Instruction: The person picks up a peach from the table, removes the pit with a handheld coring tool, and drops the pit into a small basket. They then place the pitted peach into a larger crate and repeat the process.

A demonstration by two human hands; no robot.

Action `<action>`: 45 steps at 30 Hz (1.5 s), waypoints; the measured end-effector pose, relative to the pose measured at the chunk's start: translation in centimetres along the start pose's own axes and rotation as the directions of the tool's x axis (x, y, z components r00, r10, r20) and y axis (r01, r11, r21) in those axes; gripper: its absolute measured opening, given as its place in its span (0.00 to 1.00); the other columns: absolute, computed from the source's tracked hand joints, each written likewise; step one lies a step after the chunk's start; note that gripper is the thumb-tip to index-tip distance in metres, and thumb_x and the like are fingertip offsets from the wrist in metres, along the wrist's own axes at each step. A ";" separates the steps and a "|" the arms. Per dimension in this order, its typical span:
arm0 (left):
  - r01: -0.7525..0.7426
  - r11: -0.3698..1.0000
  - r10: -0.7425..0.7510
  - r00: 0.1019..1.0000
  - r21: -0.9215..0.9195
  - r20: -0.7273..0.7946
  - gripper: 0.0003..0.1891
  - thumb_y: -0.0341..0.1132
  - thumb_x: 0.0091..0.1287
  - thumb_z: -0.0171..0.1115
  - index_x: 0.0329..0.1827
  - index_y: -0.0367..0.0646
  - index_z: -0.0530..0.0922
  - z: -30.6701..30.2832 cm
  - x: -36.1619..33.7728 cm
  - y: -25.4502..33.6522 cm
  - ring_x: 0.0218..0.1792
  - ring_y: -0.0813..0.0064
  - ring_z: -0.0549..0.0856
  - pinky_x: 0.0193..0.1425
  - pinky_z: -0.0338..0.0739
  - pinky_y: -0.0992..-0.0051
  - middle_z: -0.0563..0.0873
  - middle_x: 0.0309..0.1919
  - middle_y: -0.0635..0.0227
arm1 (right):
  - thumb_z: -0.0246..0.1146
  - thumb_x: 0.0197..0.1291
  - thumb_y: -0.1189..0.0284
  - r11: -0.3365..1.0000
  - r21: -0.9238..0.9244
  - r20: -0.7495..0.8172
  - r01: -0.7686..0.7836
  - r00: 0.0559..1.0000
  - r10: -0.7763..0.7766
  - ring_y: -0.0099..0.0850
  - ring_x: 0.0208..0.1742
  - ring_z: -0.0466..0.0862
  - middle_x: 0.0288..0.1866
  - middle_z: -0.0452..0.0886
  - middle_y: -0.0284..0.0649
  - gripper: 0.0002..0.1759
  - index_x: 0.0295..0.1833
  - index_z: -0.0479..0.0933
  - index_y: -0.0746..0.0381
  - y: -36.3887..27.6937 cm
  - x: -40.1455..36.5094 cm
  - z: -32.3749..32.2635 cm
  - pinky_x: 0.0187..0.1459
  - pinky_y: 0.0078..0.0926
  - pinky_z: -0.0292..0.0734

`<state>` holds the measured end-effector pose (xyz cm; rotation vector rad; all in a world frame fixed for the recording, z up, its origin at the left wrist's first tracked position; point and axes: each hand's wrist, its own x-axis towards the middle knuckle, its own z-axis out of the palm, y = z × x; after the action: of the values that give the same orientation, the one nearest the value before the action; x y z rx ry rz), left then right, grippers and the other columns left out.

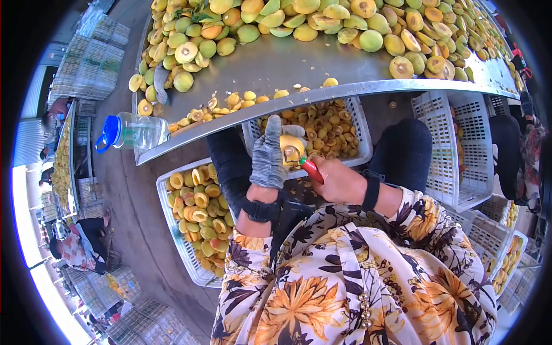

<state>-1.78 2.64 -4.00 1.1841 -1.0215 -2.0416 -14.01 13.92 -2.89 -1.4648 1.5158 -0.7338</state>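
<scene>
My left hand (268,155), in a grey knit glove, is closed around a halved yellow fruit that looks like a peach (292,148), cut face towards my right hand. My bare right hand (339,179) grips a pitting knife (311,170) with a red handle and green collar. Its curved metal end is at the middle of the cut face; the exact depth is hidden. Just beyond both hands, a white crate (364,138) holds small brown and yellow pit pieces. To the left, another white crate (172,230) is full of hollowed peach halves.
A metal table (276,63) ahead bears a heap of halved peaches (368,34), with scraps along its raised rim. A blue-capped water bottle (141,131) lies at its left corner. White crates (434,144) stand to the right. Other people (80,244) sit at the far left.
</scene>
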 end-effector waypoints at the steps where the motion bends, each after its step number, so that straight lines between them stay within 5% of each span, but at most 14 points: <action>1: -0.005 0.984 0.005 1.000 -0.175 0.000 0.22 0.55 0.63 0.54 0.43 0.42 0.73 0.2 0.1 -0.5 0.21 0.68 0.82 0.24 0.80 0.73 0.83 0.26 0.61 | 0.57 0.47 0.77 1.000 0.020 -0.048 0.010 0.999 -0.009 0.52 0.25 0.77 0.20 0.73 0.55 0.11 0.38 0.67 0.68 0.0 0.1 0.0 0.25 0.38 0.69; 6: -0.189 0.901 0.159 0.981 -0.390 -0.109 0.23 0.52 0.65 0.52 0.56 0.46 0.65 3.5 -1.3 -0.6 0.31 0.65 0.83 0.30 0.82 0.68 0.80 0.38 0.59 | 0.57 0.48 0.79 0.995 0.095 -0.240 0.003 0.970 0.020 0.49 0.23 0.77 0.19 0.72 0.53 0.11 0.38 0.67 0.68 -0.4 -0.2 0.9 0.25 0.37 0.68; 11: -0.373 0.898 0.347 0.926 -0.234 -0.145 0.23 0.51 0.65 0.53 0.56 0.47 0.64 4.5 -1.7 -0.9 0.33 0.67 0.82 0.31 0.83 0.68 0.80 0.38 0.61 | 0.57 0.48 0.79 0.991 0.135 -0.296 -0.019 0.953 0.059 0.46 0.21 0.76 0.18 0.71 0.51 0.10 0.38 0.66 0.67 -0.6 -0.6 1.3 0.24 0.35 0.67; 13: -0.309 0.943 0.293 0.947 -0.122 -0.135 0.28 0.58 0.62 0.53 0.38 0.36 0.78 4.2 -1.9 -0.3 0.25 0.72 0.82 0.31 0.79 0.75 0.83 0.29 0.63 | 0.57 0.48 0.79 0.981 0.170 -0.220 -0.097 0.966 0.133 0.47 0.21 0.76 0.18 0.71 0.52 0.09 0.37 0.67 0.67 -1.6 -0.9 1.0 0.24 0.35 0.67; 17: 0.020 0.994 -0.015 0.999 -0.104 0.050 0.28 0.57 0.64 0.51 0.31 0.36 0.80 2.1 -1.2 1.2 0.24 0.73 0.82 0.30 0.78 0.79 0.83 0.25 0.62 | 0.58 0.48 0.76 0.995 0.085 0.002 -0.043 0.999 0.043 0.49 0.23 0.78 0.19 0.74 0.54 0.12 0.39 0.68 0.69 -0.3 -0.7 -0.2 0.25 0.37 0.70; 20: 0.227 0.974 -0.223 0.954 0.005 0.198 0.20 0.51 0.64 0.54 0.51 0.48 0.69 0.8 0.0 2.3 0.24 0.65 0.83 0.28 0.82 0.69 0.83 0.28 0.57 | 0.59 0.48 0.76 0.999 0.033 0.075 -0.014 0.997 0.012 0.49 0.25 0.79 0.21 0.75 0.54 0.13 0.41 0.70 0.68 -0.4 -0.5 -0.9 0.26 0.37 0.71; 26: 0.133 0.990 -0.106 0.927 -0.049 0.361 0.21 0.51 0.64 0.54 0.42 0.39 0.74 0.6 -0.9 2.7 0.32 0.66 0.83 0.37 0.80 0.70 0.82 0.30 0.56 | 0.58 0.49 0.75 1.000 -0.007 0.159 0.030 0.987 -0.028 0.47 0.25 0.79 0.23 0.77 0.52 0.12 0.41 0.71 0.67 0.6 1.0 -2.3 0.28 0.37 0.72; 30: -0.092 0.979 0.103 0.993 -0.182 0.052 0.21 0.49 0.62 0.59 0.33 0.36 0.79 1.6 -1.2 1.1 0.25 0.71 0.83 0.26 0.79 0.78 0.82 0.23 0.61 | 0.57 0.50 0.76 0.978 0.121 0.295 -0.169 0.947 0.127 0.39 0.21 0.79 0.21 0.77 0.47 0.11 0.41 0.70 0.67 -0.6 1.3 -2.1 0.23 0.31 0.72; 33: -0.065 0.965 0.044 0.995 -0.253 -0.088 0.21 0.50 0.61 0.60 0.29 0.36 0.79 1.6 -1.4 0.6 0.18 0.72 0.81 0.16 0.76 0.77 0.82 0.20 0.61 | 0.55 0.53 0.77 0.804 0.386 0.539 -0.452 0.818 0.201 0.26 0.13 0.73 0.19 0.73 0.38 0.10 0.42 0.69 0.65 -2.0 1.0 -2.3 0.15 0.23 0.66; 35: -0.117 0.964 0.093 0.990 -0.237 -0.110 0.22 0.51 0.61 0.60 0.28 0.36 0.79 1.9 -1.3 0.4 0.17 0.72 0.81 0.16 0.76 0.77 0.82 0.19 0.61 | 0.53 0.56 0.78 0.518 0.564 0.647 -0.643 0.734 0.206 0.16 0.10 0.64 0.18 0.67 0.32 0.08 0.43 0.68 0.64 -2.4 0.7 -1.8 0.12 0.15 0.61; 39: -0.152 0.960 0.126 0.984 -0.233 -0.124 0.20 0.49 0.62 0.59 0.43 0.39 0.73 1.1 -0.1 -0.5 0.17 0.69 0.81 0.17 0.78 0.74 0.83 0.23 0.59 | 0.52 0.59 0.78 0.301 0.669 0.691 -0.680 0.718 0.087 0.15 0.08 0.59 0.16 0.64 0.31 0.08 0.44 0.68 0.64 -2.1 0.6 -1.2 0.11 0.15 0.59; 41: -0.102 0.934 0.071 0.992 -0.343 -0.102 0.23 0.46 0.65 0.56 0.56 0.47 0.61 0.5 1.4 -1.3 0.19 0.64 0.82 0.18 0.79 0.72 0.83 0.27 0.55 | 0.51 0.61 0.79 -0.093 0.703 0.683 -0.705 0.707 -0.184 0.13 0.10 0.61 0.18 0.65 0.31 0.09 0.47 0.68 0.62 -0.5 0.6 -0.9 0.10 0.14 0.58; 44: -0.210 0.867 0.100 0.962 -0.453 -0.255 0.23 0.49 0.66 0.53 0.57 0.46 0.62 -0.9 3.9 -3.3 0.20 0.63 0.83 0.19 0.79 0.70 0.83 0.28 0.55 | 0.51 0.62 0.78 -0.088 0.839 0.469 -0.537 0.795 -0.384 0.12 0.10 0.60 0.18 0.64 0.31 0.10 0.48 0.69 0.60 -0.5 -0.1 -1.8 0.10 0.14 0.56; 45: -0.156 0.865 0.043 0.970 -0.477 -0.240 0.26 0.57 0.66 0.47 0.53 0.43 0.67 -0.6 3.2 -2.9 0.21 0.64 0.83 0.21 0.80 0.70 0.83 0.28 0.58 | 0.51 0.62 0.78 -0.063 0.874 0.443 -0.482 0.844 -0.304 0.13 0.09 0.59 0.18 0.65 0.32 0.09 0.48 0.70 0.61 -0.4 -0.1 -2.5 0.10 0.14 0.56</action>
<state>-2.97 1.66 -8.05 1.0250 -0.4016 -1.8776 -16.04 13.59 -1.41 -0.1842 0.1913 -0.9093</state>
